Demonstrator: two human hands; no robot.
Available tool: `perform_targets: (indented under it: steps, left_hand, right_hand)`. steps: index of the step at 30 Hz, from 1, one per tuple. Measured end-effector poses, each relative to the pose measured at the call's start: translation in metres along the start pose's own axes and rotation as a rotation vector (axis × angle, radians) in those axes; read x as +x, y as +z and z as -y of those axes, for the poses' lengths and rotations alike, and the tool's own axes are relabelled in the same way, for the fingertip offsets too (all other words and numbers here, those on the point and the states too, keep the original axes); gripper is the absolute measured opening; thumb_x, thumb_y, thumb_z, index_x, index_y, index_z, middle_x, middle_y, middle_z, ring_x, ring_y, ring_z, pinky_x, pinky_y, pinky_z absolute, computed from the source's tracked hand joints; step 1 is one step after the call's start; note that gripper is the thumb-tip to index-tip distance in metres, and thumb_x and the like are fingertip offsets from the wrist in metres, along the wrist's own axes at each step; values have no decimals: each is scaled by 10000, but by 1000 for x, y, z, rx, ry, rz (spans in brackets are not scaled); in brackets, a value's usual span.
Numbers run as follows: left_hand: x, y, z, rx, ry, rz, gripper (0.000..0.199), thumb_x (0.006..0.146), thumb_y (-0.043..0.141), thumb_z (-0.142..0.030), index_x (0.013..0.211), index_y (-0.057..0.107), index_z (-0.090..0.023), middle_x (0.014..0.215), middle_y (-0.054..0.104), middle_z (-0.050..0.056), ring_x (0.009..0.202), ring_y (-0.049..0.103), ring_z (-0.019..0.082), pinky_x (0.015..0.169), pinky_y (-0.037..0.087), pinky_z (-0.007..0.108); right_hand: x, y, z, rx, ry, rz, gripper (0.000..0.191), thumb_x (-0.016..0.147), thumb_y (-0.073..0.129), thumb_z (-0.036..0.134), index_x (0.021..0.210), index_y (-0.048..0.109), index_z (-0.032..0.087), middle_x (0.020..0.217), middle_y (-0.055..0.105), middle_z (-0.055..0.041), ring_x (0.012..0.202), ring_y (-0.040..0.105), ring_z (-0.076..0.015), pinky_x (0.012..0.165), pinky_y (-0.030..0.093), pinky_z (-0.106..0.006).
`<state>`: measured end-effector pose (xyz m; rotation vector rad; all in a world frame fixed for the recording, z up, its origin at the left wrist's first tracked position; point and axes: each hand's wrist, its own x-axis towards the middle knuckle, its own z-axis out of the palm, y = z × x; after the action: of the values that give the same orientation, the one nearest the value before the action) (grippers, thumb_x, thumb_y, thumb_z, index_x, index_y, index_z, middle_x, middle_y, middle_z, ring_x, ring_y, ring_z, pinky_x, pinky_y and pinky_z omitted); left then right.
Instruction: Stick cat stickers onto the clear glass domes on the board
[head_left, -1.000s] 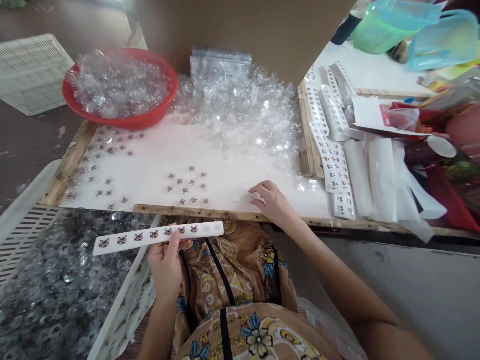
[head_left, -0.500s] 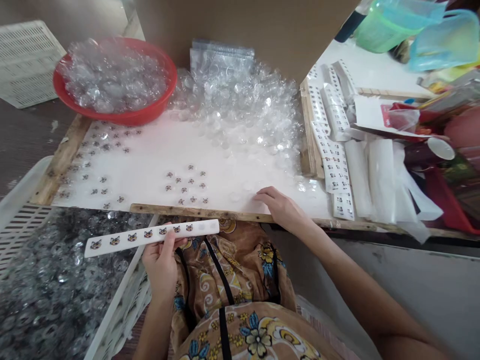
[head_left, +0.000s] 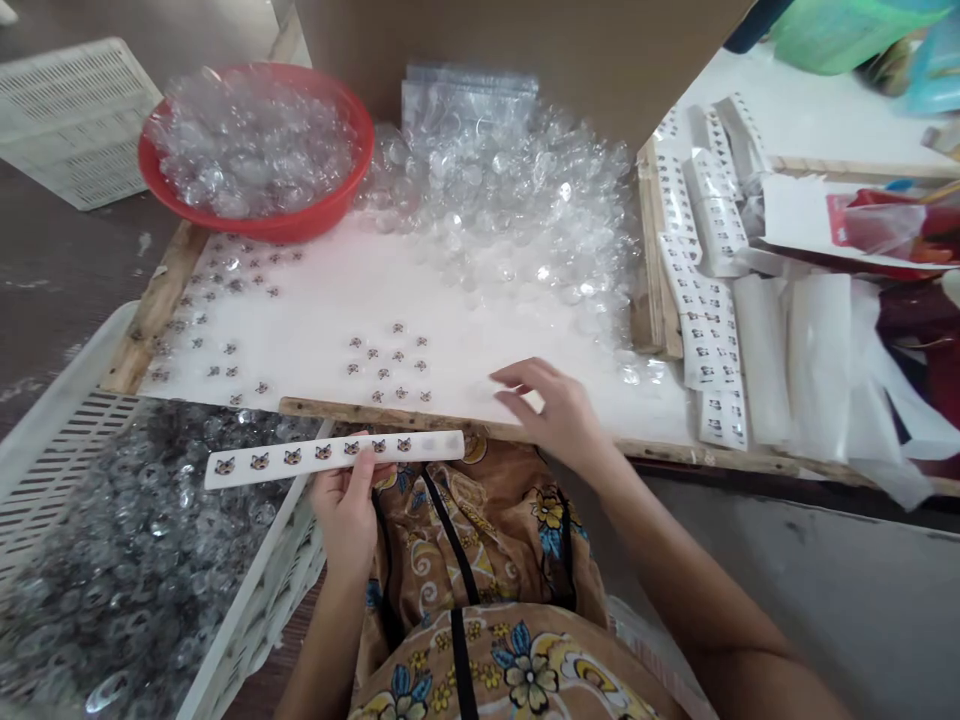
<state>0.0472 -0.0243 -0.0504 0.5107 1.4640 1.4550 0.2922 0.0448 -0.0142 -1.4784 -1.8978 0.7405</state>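
A white sticker strip [head_left: 274,461] printed with a row of small animal faces is held level by my left hand [head_left: 349,498], thumb on top, just in front of the table edge. Over the white tabletop [head_left: 315,320] my right hand [head_left: 551,405] has thumb and forefinger bent toward each other; a small clear disc seems to be at their tips, too faint to be sure. Several clear discs with face stickers [head_left: 384,372] lie left of that hand, and more are at the table's left side. Behind, loose clear discs [head_left: 517,210] form a wide pile.
A red basin [head_left: 360,165] full of clear discs stands at the back left. A white crate [head_left: 247,600] with many discs is below left. Sticker strips [head_left: 705,330] and rolled white sheets [head_left: 820,360] lie right of a wooden rail [head_left: 660,290]. Cardboard [head_left: 487,40] rises behind.
My right hand has lifted slightly from the tabletop, its thumb now showing apart from the forefinger. My left hand still holds the strip. The whole view has shifted a little.
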Motion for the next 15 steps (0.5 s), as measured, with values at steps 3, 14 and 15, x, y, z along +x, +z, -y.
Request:
perform_targets:
  steps: [3, 14, 15]
  left_hand:
    - [-5, 3, 2, 57, 2, 20, 393, 742, 821, -425, 1039, 753, -176, 907, 764, 52, 703, 726, 178, 658, 619, 280]
    - [-17, 6, 7, 97, 10, 38, 377, 767, 801, -422, 1043, 753, -169, 925, 767, 63, 735, 735, 203, 664, 623, 296]
    - [-17, 6, 8, 105, 8, 45, 377, 766, 801, -424, 1038, 755, -167, 915, 767, 64, 734, 737, 208, 663, 624, 300]
  right_hand:
    - [-1, 28, 39, 169, -101, 193, 153, 918, 600, 181, 1048, 679, 202, 1015, 692, -70, 924, 663, -178, 814, 539, -307]
    - [-13, 58, 48, 154, -87, 207, 88, 922, 583, 116, 921, 624, 194, 911, 658, -39, 818, 619, -151, 737, 475, -250]
    - [-14, 59, 47, 159, -84, 199, 95, 920, 582, 112, 900, 624, 194, 898, 655, -36, 805, 616, -147, 729, 473, -245]
